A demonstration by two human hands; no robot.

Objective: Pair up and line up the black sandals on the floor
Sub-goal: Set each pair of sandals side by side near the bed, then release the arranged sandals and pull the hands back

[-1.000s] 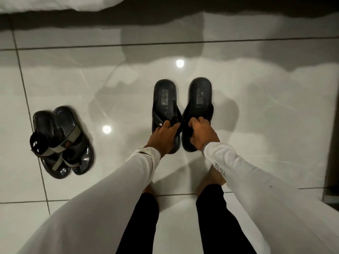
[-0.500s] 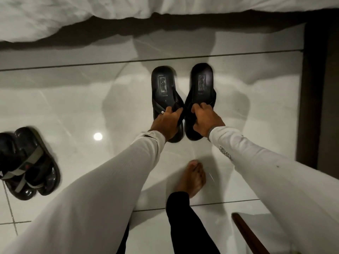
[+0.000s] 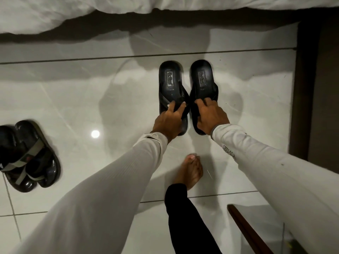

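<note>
Two black flip-flop sandals lie side by side on the glossy white tile floor, heels pointing away from me. My left hand (image 3: 168, 121) grips the straps of the left sandal (image 3: 170, 79). My right hand (image 3: 210, 116) grips the straps of the right sandal (image 3: 201, 77). The two sandals almost touch near the straps. A second pair of black sandals with grey straps (image 3: 27, 156) sits together at the far left, partly cut by the frame edge.
A white bed cover (image 3: 73, 10) hangs along the top. A dark wooden panel (image 3: 304, 88) runs down the right side. A brown wooden edge (image 3: 244, 228) is at the bottom right. My bare foot (image 3: 191, 171) stands on the floor (image 3: 91, 99) below my hands.
The view has shifted right and toward the bed. Both hands have carried the flip-flop pair closer to the bed and the dark panel; the strapped pair now lies at the left edge.
</note>
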